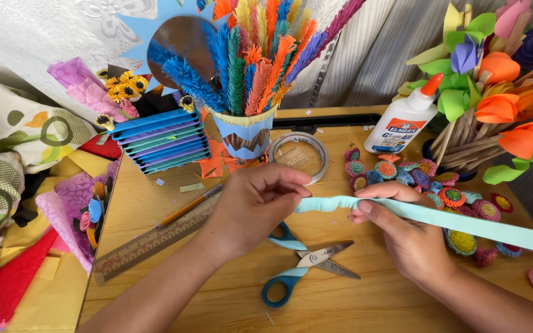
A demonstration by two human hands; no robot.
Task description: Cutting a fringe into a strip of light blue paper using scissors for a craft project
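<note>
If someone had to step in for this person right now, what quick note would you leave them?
Left hand pinches the crimped end of the light blue paper strip. Right hand holds the strip beside it; the flat rest runs off to the right. Done: only a short stretch by the left fingers is crimped. Left: the long flat part. Scissors lie open on the wooden table under the hands; glue bottle stands behind.

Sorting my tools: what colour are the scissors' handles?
Blue, two shades, on the scissors; head view shows them, below both hands.
</note>
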